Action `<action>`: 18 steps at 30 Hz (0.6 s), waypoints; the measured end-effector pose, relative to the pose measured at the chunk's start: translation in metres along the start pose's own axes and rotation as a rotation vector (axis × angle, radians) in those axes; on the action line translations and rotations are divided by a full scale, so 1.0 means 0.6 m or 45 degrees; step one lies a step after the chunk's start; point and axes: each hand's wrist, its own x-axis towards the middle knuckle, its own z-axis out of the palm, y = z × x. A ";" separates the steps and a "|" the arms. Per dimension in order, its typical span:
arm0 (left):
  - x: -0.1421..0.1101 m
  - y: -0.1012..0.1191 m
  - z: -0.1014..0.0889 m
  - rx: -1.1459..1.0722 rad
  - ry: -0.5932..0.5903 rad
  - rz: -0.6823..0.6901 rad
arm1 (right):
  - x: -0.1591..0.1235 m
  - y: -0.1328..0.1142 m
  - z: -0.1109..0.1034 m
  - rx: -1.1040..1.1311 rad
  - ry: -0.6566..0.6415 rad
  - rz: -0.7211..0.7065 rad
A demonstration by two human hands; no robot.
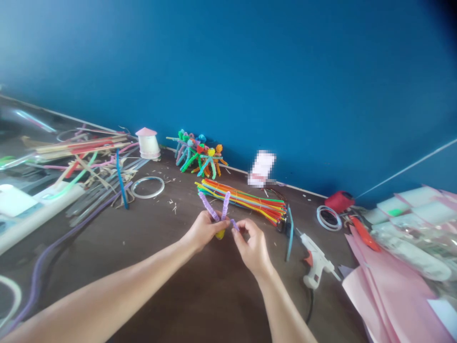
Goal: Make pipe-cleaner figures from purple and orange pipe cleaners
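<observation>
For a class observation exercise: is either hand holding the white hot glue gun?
No, the white hot glue gun lies on the dark table, apart from the right hand.

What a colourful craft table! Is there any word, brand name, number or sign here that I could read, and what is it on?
None of it can be read.
The white card by the blue wall is pixelated, so nothing on it is legible.
The white glue gun and the clear plastic packets are too blurred to show any lettering.
</observation>
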 end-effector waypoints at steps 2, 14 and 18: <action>0.000 0.000 0.000 0.004 -0.002 -0.003 | 0.001 0.000 -0.003 -0.088 -0.001 -0.062; 0.007 -0.006 -0.021 0.516 -0.144 0.126 | 0.006 0.003 -0.014 -0.121 0.050 -0.041; 0.008 0.001 -0.025 0.681 -0.214 0.362 | 0.008 0.006 -0.014 0.087 -0.075 0.149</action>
